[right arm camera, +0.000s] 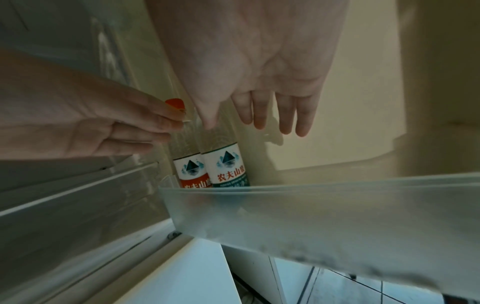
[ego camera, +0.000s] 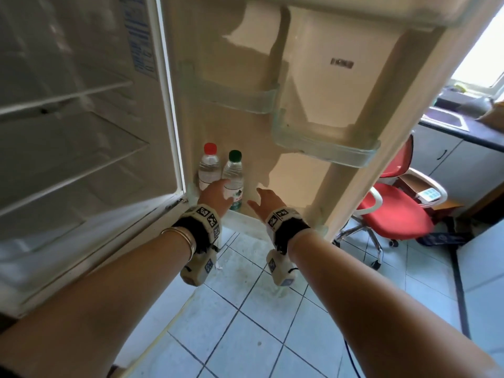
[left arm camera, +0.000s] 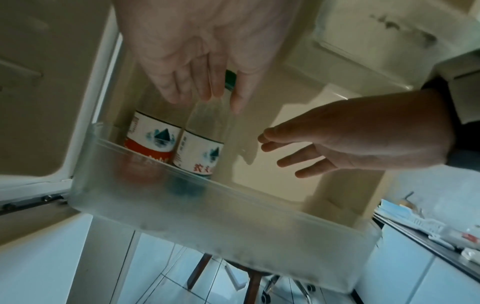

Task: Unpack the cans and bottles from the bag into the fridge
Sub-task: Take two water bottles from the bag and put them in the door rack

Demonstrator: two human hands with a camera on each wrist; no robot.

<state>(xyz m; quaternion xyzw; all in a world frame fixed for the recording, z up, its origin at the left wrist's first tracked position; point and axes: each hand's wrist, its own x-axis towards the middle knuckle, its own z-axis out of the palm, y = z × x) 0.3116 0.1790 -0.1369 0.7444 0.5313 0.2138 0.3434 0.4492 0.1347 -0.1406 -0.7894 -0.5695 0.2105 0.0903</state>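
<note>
Head view: we're standing at the open fridge (ego camera: 90,132), looking down at its door. Two water bottles are standing upright, side by side and touching, at the hinge end of the bottom door bin: the red-cap bottle (ego camera: 209,166) nearest the hinge, the green-cap bottle (ego camera: 233,175) just beside it. Our left hand (ego camera: 215,195) is reaching in front of both, fingers loose, gripping nothing. Our right hand (ego camera: 266,199) is hanging apart from the bottles, fingers spread & relaxed. A red chair (ego camera: 392,211) is sitting on the tiled floor (ego camera: 245,323) beyond the door's outer edge.

Left wrist view: the frosted bin wall (left arm camera: 233,216) is running across the pic w/ both bottles standing inside at its hinge corner. Our left fingers (left arm camera: 205,82) are hanging straight over the green-cap one; can't tell if they're touching it.

Right wrist view: our right fingers (right arm camera: 283,113) are pointing down, released, beside the green-cap bottle, w/ the thumb tip just above its shoulder
</note>
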